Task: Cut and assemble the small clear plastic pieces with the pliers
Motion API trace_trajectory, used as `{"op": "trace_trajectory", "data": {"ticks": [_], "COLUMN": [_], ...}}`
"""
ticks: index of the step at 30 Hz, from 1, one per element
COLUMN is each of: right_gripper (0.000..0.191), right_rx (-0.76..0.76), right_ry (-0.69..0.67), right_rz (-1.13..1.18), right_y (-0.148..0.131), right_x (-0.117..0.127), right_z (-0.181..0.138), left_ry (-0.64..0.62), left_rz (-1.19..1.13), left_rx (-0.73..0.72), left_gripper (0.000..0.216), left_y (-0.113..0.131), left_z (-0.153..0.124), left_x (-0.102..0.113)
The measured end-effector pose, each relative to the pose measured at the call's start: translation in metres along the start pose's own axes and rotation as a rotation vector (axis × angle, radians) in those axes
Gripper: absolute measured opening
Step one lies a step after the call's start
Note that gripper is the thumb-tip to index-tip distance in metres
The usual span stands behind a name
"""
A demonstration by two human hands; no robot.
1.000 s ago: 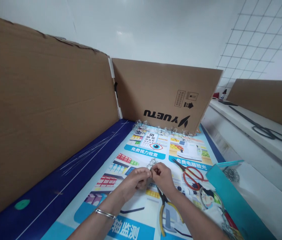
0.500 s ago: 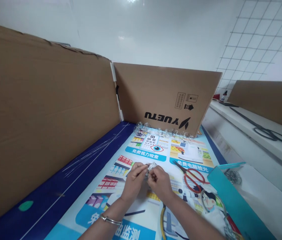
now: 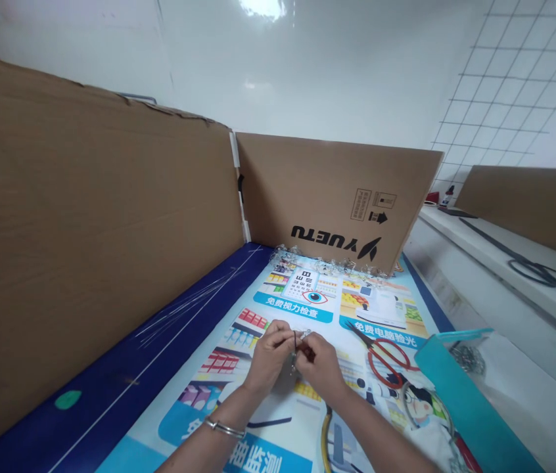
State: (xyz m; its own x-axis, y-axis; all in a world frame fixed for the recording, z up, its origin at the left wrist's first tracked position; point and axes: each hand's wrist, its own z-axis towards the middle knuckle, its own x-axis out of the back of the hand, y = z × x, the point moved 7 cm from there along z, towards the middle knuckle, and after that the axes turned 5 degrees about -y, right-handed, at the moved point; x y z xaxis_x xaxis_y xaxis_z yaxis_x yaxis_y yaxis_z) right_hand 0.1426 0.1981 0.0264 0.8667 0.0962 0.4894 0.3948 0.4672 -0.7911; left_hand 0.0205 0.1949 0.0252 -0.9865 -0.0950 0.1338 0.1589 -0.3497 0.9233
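My left hand (image 3: 269,358) and my right hand (image 3: 321,363) meet over the printed poster mat (image 3: 288,309), fingers pinched together on a small shiny metal piece (image 3: 298,341) between them. It is too small to make out further. A silver bangle (image 3: 221,427) circles my left wrist. Yellow-handled pliers (image 3: 327,433) lie on the mat just below my right forearm, partly hidden by it.
Red-handled scissors (image 3: 381,355) lie on the mat to the right. A teal-edged clear bag (image 3: 460,387) with metal bits sits further right. Cardboard panels (image 3: 85,230) wall the left and back (image 3: 337,197). Small clear pieces (image 3: 327,263) line the back panel's foot. Black scissors (image 3: 544,272) rest on the right shelf.
The camera tilted up slightly. My hands stayed together, shifting a little lower and right while working the small metal piece between the fingertips.
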Motion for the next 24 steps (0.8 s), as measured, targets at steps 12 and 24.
{"op": "trace_trajectory", "data": {"ticks": [12,24], "right_gripper": [0.014,0.01], "right_rx": [-0.321,-0.332], "right_ry": [-0.209,-0.154], "right_rz": [0.467,0.42], "right_y": [0.031,0.019], "right_x": [-0.008,0.008], "right_z": [0.0,0.009], "left_ry": [-0.244,-0.316], "left_rz": [0.273,0.639], "left_rx": [-0.133,-0.202], "left_gripper": [0.014,0.016], "left_y": [0.013,0.038], "left_z": [0.006,0.002], "left_x": [-0.001,-0.007]}}
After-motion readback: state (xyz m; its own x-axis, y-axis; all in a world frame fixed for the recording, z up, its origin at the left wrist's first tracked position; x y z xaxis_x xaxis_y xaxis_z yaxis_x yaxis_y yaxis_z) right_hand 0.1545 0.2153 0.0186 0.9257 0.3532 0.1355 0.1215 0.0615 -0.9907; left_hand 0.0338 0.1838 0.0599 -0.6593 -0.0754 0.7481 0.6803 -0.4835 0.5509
